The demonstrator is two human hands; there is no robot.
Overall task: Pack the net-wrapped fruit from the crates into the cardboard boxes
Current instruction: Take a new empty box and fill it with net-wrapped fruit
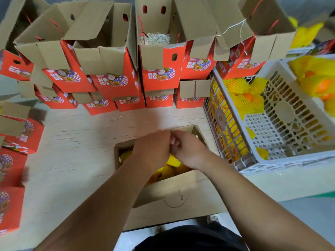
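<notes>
Both hands hide much of the open box's fruit; their grip is unclear.

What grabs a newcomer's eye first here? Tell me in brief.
Two bare hands, left and right, meet over the open brown cardboard box at the near edge, yellow net-wrapped fruit showing inside. Behind stands a wall of red printed cardboard boxes; at right, a white plastic crate holds more.

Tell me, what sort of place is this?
Probably a fruit-packing station: stacked red printed gift boxes, a white plastic crate of net-wrapped fruit, and both hands over an open cardboard box.
</notes>
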